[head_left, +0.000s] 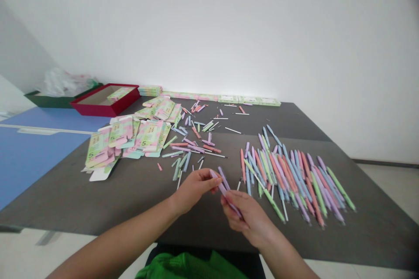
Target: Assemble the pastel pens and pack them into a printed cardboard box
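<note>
Over the near part of the dark grey tabletop [137, 202], the left hand [193, 186] pinches the upper end of a lavender pen barrel [222, 189], while the right hand [248, 216] grips its lower length with curled fingers; the barrel is slim, pastel and tilted between them, any marking on it too small to read; a second lavender piece [224, 178] juts up from the right hand just beside it. To the right, pastel pens [288, 170] in coral, blue, green and lavender lie heaped together; left of them are scattered short barrel pieces [212, 149] and thin white refills [233, 130]; farther left, pink-and-green cartons [152, 135] overlap, several showing a bold "5", their smaller print illegible. Beyond, an open red box [126, 102] holds a similar carton [119, 93]; a dark green tray [52, 102] carries crumpled clear plastic [67, 83]; more cartons line the wall.
</note>
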A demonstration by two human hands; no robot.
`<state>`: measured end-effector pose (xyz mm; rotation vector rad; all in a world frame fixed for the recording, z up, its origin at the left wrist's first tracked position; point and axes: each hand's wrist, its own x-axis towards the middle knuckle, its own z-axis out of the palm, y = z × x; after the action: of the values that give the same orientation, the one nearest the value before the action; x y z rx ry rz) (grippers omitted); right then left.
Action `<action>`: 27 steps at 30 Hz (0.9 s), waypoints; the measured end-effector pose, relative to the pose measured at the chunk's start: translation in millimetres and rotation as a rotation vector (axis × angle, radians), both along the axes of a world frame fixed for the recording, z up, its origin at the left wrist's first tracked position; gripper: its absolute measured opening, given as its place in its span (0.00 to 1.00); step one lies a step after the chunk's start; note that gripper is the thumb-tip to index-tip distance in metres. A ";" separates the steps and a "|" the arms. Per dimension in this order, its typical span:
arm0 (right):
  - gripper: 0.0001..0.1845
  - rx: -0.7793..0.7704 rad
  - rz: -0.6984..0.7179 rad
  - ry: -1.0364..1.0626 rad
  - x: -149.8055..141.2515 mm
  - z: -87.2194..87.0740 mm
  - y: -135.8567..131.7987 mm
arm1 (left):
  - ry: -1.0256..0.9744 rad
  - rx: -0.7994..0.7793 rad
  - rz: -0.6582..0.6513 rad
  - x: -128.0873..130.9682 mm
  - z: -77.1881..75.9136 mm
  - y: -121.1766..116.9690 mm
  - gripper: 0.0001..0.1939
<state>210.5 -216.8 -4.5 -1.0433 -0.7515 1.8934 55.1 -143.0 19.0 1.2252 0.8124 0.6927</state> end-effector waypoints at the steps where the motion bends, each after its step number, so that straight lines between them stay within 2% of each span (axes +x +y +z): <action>1: 0.16 -0.050 0.082 0.132 0.1 -1.9 -0.7 | -0.023 -0.006 -0.021 -0.1 0.0 0.2 0.11; 3: 0.17 -0.090 0.167 0.266 -1.0 -4.4 -2.5 | -0.054 -0.007 -0.052 0.4 0.7 1.2 0.12; 4: 0.17 -0.067 0.131 0.232 -2.2 -4.6 -3.5 | -0.049 0.001 -0.058 1.2 1.2 2.1 0.12; 7: 0.18 0.112 -0.110 -0.152 -4.4 -1.5 -5.1 | 0.046 0.054 -0.056 6.4 1.7 7.2 0.11; 9: 0.18 0.226 -0.197 -0.390 1.7 2.7 -2.3 | 0.105 0.088 -0.055 11.6 0.0 12.3 0.13; 12: 0.19 0.309 -0.262 -0.588 32.1 12.1 14.7 | 0.130 0.137 -0.004 17.8 -6.3 21.3 0.17; 14: 0.20 0.351 -0.330 -0.873 65.3 20.4 36.9 | 0.139 0.178 0.067 19.3 -12.1 27.0 0.19; 16: 0.19 0.268 -0.282 -1.321 101.3 28.8 66.3 | 0.141 0.204 0.136 18.9 -17.7 31.6 0.20; 18: 0.17 0.217 -0.264 -1.447 131.2 34.6 98.2 | 0.138 0.217 0.182 17.3 -22.5 34.5 0.20; 20: 0.15 0.172 -0.222 -1.561 148.5 35.8 127.6 | 0.139 0.229 0.211 15.3 -26.0 35.7 0.20; 23: 0.13 0.111 -0.157 -1.749 150.0 28.6 160.9 | 0.140 0.240 0.209 11.8 -30.0 35.7 0.20; 27: 0.17 0.079 -0.033 -1.905 132.1 13.1 186.4 | 0.134 0.240 0.185 6.9 -34.3 36.2 0.20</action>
<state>342.7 -30.4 8.6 -2.6171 -1.6420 0.2543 62.0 -106.8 -15.3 1.4356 0.9838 0.8851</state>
